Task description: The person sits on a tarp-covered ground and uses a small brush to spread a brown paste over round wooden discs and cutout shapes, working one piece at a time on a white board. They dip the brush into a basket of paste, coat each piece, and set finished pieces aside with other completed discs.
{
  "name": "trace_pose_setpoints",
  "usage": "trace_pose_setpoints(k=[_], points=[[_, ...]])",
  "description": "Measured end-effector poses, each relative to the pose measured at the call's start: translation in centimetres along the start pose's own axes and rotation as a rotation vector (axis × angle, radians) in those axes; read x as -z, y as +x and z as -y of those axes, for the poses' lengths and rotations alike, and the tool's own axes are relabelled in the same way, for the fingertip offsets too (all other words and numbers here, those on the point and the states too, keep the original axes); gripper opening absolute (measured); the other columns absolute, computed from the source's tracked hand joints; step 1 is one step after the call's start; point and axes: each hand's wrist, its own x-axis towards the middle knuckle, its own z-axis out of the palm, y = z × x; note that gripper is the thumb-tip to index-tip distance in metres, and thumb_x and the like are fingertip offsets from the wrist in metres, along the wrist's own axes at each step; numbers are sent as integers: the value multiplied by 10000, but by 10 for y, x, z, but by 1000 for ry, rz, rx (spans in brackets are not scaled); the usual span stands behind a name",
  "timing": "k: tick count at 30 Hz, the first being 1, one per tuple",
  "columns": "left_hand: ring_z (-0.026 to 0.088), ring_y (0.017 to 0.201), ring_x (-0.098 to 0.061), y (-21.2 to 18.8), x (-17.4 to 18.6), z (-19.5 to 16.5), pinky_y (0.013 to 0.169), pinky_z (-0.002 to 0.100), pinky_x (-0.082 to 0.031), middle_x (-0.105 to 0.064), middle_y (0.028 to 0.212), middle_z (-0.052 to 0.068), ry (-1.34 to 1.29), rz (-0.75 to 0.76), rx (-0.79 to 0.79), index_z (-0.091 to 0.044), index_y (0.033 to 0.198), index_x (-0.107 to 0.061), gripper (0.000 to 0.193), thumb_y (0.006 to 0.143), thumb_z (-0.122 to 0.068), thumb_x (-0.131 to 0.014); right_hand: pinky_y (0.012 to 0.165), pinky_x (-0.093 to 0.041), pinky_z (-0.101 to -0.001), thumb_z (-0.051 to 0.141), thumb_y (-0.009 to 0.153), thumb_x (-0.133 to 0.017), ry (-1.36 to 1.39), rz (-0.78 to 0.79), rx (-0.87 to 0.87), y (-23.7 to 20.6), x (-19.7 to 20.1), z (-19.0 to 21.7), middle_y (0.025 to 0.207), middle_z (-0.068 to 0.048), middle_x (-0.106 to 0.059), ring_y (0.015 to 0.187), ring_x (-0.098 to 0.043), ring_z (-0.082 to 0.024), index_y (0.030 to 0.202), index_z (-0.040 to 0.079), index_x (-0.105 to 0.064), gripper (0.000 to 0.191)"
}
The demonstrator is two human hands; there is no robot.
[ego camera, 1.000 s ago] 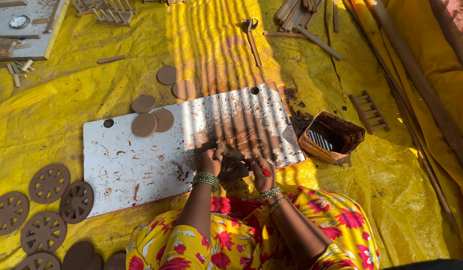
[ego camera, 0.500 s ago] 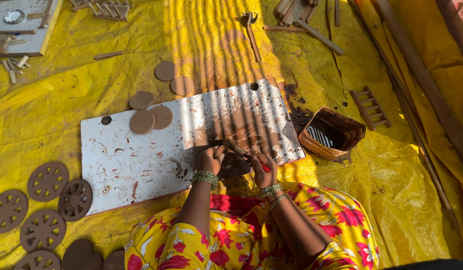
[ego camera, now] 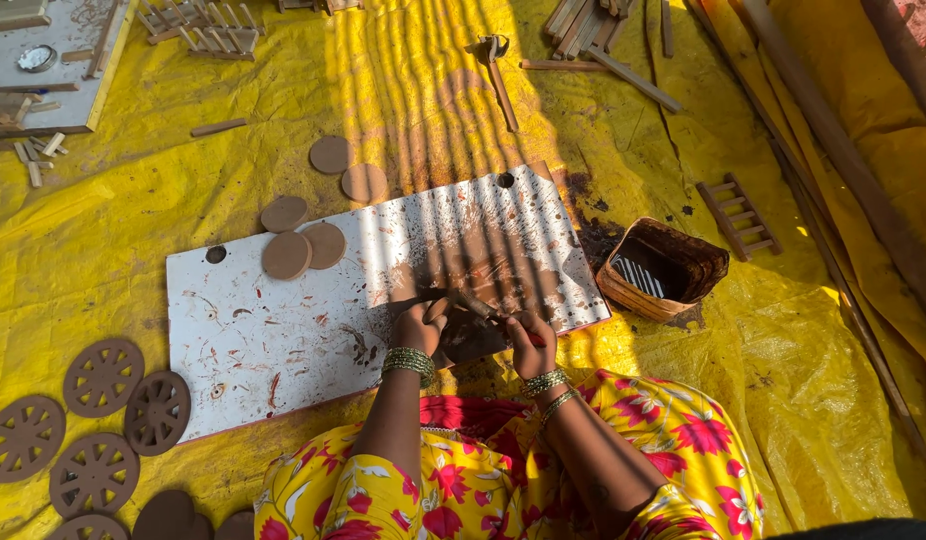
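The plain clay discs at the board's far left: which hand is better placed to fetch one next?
Probably left. The left hand lies nearer the discs on the board; the right hand grips a thin tool on the other side.

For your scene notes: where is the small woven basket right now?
In the head view, the woven basket sits on the yellow sheet, just off the white board, right of both hands.
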Motion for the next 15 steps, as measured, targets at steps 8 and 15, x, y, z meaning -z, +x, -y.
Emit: trace_pose_setpoints(k=[8,15], points=[[336,1042,-729,-6,2,-2,919,419,-573,-752,1110,184,14,2,51,-103,1190,-751,348,886,-271,-758,679,-492,-325,125,1026,-610,-255,51,-44,-8,1,-14,796,-135,-662,739,-612,-187,916,-73,-687,240],[324,1048,-735,-4,-3,-1,908,399,-575,-748,1111,196,-83,-95,-67,-26,1211,-704,435,821,-192,-804,777,-568,-325,146,991,-565,-41,96,26,-10,-6,12,949,-87,-750,887,-715,-177,1060,-20,-689,219]])
